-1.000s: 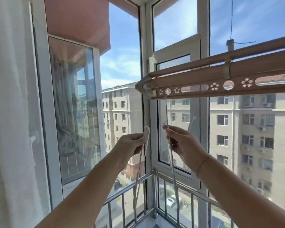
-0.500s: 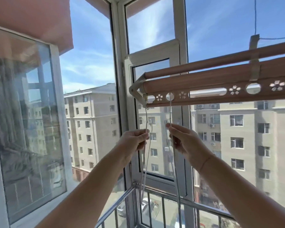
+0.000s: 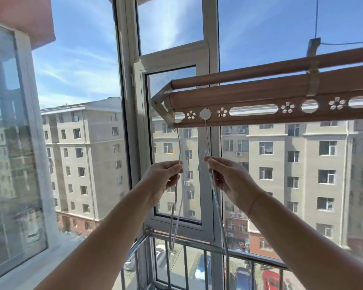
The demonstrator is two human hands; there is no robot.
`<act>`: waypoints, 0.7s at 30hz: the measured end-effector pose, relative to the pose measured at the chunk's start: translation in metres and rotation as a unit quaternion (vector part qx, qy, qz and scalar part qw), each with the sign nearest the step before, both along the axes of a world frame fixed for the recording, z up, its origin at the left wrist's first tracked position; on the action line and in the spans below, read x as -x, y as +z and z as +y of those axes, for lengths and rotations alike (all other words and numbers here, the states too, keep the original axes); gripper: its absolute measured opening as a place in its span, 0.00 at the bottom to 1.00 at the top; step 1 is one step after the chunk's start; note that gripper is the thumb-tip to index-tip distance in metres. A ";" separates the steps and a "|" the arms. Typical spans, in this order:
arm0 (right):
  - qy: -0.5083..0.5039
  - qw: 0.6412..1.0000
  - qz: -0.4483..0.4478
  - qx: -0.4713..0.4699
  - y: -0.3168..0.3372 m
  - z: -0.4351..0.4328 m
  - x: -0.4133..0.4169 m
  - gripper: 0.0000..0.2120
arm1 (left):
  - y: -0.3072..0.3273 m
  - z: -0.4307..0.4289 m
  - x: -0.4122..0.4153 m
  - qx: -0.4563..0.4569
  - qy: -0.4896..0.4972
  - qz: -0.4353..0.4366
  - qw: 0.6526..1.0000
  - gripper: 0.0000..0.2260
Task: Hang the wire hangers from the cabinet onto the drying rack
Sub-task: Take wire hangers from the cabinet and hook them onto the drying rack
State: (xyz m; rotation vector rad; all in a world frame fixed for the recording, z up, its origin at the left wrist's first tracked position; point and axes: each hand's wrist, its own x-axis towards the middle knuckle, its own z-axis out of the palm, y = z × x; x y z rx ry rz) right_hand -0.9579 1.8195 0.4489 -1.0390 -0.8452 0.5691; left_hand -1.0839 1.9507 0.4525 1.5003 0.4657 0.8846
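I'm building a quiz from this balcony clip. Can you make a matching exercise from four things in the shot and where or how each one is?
Things:
1. left hand
2. right hand
3. brown wood-grain drying rack
4. metal balcony railing

States:
A. pinches the thin wire hanger hooked in a round hole
B. below the window
C. overhead, with flower cutouts
D. pinches the thin wire hanger at the rack's end

Pairs: 1-D, 2-A, 3-C, 4-B

One head-worn view only, looking forward and tilted up from chest height toward the balcony window (image 3: 172, 143); the drying rack (image 3: 260, 95) hangs close overhead (forearms reach in from below), apartment blocks (image 3: 82, 155) far beyond.
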 end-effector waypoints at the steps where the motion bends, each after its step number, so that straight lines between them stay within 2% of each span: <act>1: 0.002 1.000 0.002 -0.001 0.000 0.001 -0.001 0.08 | 0.000 0.001 0.000 0.005 0.000 -0.004 1.000 0.11; 6: -0.010 1.000 0.009 -0.009 -0.014 -0.001 -0.009 0.09 | -0.012 0.007 0.014 0.027 0.000 -0.011 1.000 0.08; 11: -0.108 0.993 -0.040 0.040 -0.059 -0.011 -0.033 0.08 | -0.064 0.024 0.027 0.024 0.066 0.013 0.997 0.07; 13: -0.144 0.984 -0.070 0.073 -0.085 -0.017 -0.044 0.10 | -0.090 0.029 0.027 0.032 0.074 0.031 0.996 0.09; 15: -0.166 0.978 -0.092 0.092 -0.110 -0.027 -0.052 0.12 | -0.117 0.031 0.023 0.037 0.058 0.066 0.995 0.12; 17: -0.190 0.970 -0.104 0.109 -0.135 -0.039 -0.058 0.13 | -0.148 0.025 0.016 0.027 0.038 0.090 0.995 0.10; 21: -0.231 0.956 -0.108 0.146 -0.179 -0.069 -0.069 0.16 | -0.206 -0.008 -0.005 0.006 -0.048 0.161 0.986 0.12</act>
